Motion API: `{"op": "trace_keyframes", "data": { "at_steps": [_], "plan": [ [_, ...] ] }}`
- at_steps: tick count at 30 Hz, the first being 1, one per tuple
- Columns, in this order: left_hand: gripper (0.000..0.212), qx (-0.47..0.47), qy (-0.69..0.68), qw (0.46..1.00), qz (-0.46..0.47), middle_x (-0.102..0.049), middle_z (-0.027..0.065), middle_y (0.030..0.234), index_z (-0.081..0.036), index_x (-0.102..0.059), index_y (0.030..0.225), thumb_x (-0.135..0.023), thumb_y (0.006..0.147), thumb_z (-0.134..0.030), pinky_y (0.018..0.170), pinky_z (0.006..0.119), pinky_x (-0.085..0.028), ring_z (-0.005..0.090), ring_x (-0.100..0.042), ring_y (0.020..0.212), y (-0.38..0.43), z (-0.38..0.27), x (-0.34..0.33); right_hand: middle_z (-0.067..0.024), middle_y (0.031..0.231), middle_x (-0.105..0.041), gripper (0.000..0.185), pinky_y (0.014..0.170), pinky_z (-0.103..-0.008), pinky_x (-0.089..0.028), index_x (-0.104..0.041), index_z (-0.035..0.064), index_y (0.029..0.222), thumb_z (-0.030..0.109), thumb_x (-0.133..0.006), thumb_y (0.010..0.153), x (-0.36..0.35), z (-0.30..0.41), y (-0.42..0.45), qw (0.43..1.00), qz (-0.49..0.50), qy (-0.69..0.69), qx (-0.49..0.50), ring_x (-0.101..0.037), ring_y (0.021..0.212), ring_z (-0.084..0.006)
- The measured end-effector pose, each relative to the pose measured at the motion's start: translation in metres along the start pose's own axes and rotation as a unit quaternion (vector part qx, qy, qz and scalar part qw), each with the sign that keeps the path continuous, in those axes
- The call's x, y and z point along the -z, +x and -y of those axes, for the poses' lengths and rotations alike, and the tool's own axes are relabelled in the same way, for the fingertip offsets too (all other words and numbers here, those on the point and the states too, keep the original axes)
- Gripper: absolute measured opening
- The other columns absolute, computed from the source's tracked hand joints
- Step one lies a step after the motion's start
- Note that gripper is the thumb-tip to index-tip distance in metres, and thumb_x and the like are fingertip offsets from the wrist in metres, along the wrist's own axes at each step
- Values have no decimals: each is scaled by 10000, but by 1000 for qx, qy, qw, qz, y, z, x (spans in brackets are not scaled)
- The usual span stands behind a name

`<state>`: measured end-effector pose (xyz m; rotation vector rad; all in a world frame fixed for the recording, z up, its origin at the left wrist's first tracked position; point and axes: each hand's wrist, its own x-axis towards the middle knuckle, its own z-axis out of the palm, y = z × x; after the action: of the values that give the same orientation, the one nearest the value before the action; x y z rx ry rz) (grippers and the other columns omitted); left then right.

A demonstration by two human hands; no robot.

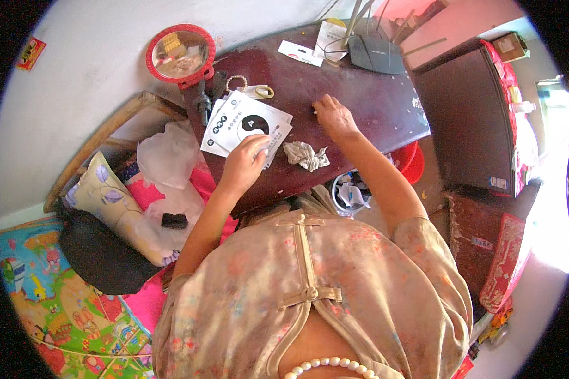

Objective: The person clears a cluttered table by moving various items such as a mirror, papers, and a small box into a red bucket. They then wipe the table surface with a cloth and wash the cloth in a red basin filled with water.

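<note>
My left hand (245,163) lies over the lower edge of several flat white packets (223,125), its fingers curled. The packets bear writing and a black-and-white yin-yang sign. Whether the fingers pinch a packet or only rest on it, I cannot tell. My right hand (335,117) rests on the dark red tabletop (374,109), fingers bent under. A tiny pale spot shows at its fingertips, too small to name. Between the hands, nearer to me, is a crumpled piece of greyish paper or cloth (307,156).
Behind the packets are a red-framed mirror (211,72), a beaded bracelet (237,78) and a yellowish ring (264,92). A black router (377,54) stands at the far right. Below the table's front edge is a waste bin (336,194); at left, a chair (109,125) holds a pillow (109,203).
</note>
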<state>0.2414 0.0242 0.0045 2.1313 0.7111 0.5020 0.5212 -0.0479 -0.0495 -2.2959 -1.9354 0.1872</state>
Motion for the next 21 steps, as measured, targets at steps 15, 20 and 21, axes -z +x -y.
{"op": "trace_keyframes", "data": {
  "at_steps": [15,20,21],
  "plan": [
    [240,-37,10,995,92,-662,134,1073,-20,-653,1094,-603,860,-34,805,347,-526,265,-666,896,50,-19,-49,-191,900,-664,220,713,-420,-508,-540,87,1158,153,-523,949,41,-33,-202,900,-188,251,-303,-660,841,-361],
    [189,-88,56,993,54,-655,158,975,-2,-665,1040,-594,879,-69,789,376,-513,322,-648,885,95,0,-74,-186,997,-657,278,761,-461,-508,-523,110,1201,146,-534,926,8,-47,-287,901,-102,179,-381,-645,920,-380],
    [184,-96,79,991,56,-650,161,942,-1,-665,1031,-600,872,-68,784,389,-510,333,-640,878,106,4,-80,-182,1000,-655,293,765,-463,-510,-524,112,1208,147,-543,918,2,-48,-297,903,-85,168,-386,-644,926,-377]
  ]
}}
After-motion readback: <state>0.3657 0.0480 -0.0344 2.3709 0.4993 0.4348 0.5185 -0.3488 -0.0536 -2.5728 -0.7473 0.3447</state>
